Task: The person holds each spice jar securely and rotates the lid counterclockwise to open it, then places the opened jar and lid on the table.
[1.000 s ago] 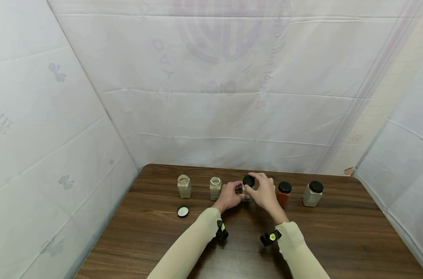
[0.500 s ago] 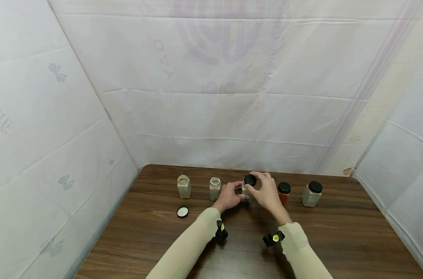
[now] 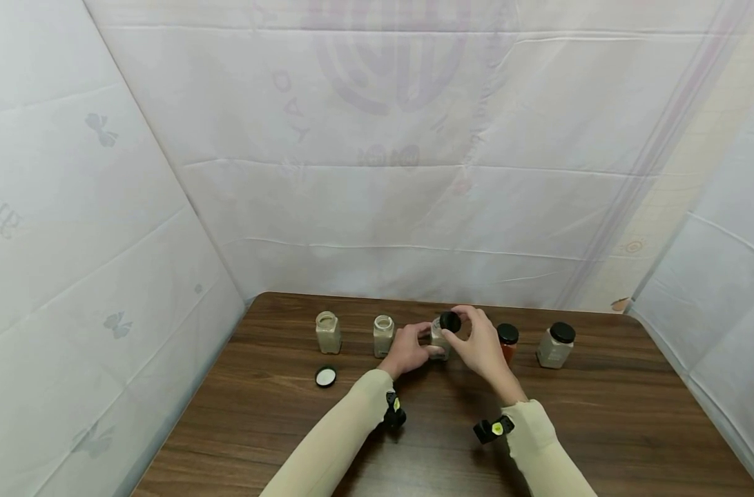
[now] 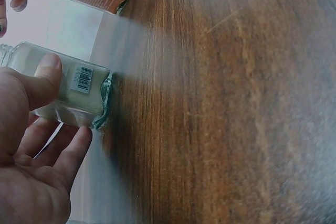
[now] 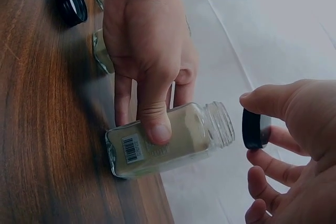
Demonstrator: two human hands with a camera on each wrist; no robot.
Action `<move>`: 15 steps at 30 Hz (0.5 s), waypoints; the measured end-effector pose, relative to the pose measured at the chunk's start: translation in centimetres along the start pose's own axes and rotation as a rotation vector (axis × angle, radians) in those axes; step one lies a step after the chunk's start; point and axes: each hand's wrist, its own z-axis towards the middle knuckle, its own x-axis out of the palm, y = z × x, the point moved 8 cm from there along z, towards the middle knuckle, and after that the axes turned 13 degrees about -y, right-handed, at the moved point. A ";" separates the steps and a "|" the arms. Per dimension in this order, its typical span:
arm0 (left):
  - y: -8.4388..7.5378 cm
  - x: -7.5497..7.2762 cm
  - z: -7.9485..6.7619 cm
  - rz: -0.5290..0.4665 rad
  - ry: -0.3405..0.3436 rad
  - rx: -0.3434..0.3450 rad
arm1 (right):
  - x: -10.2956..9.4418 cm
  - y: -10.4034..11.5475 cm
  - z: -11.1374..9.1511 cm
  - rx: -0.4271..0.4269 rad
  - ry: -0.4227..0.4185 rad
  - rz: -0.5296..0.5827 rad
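A square glass jar of pale powder (image 5: 184,129) stands upright on the table, its threaded mouth uncovered and a barcode label on its side. My left hand (image 3: 408,350) grips this jar between thumb and fingers, low on its body. Just off the mouth, a black screw lid (image 5: 254,129) is pinched between the thumb and fingers of my right hand (image 3: 481,348); a gap separates lid and jar. Right beside that hand is a jar of orange-red powder (image 3: 509,341) with a black lid on, partly hidden by the hand in the head view.
Two lidless jars of pale powder stand to the left, an outer jar (image 3: 329,333) and an inner jar (image 3: 384,336). A loose black lid (image 3: 325,376) lies inside up before them. A black-lidded pale jar (image 3: 556,345) stands far right. White cloth walls (image 3: 377,207) enclose the wooden table (image 3: 259,428).
My right hand has lifted the black lid off the jar and moved it slightly right. The left hand keeps its grip on the jar in the same place.
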 end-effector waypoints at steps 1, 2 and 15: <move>0.0 0.0 0.0 0.001 0.000 0.000 | 0.0 -0.1 0.0 -0.002 -0.003 0.000; 0.0 0.0 0.0 0.003 0.000 0.000 | -0.1 -0.2 0.0 -0.002 -0.004 -0.002; 0.0 -0.2 0.0 0.005 -0.004 -0.005 | -0.7 0.1 -0.3 -0.042 -0.002 0.015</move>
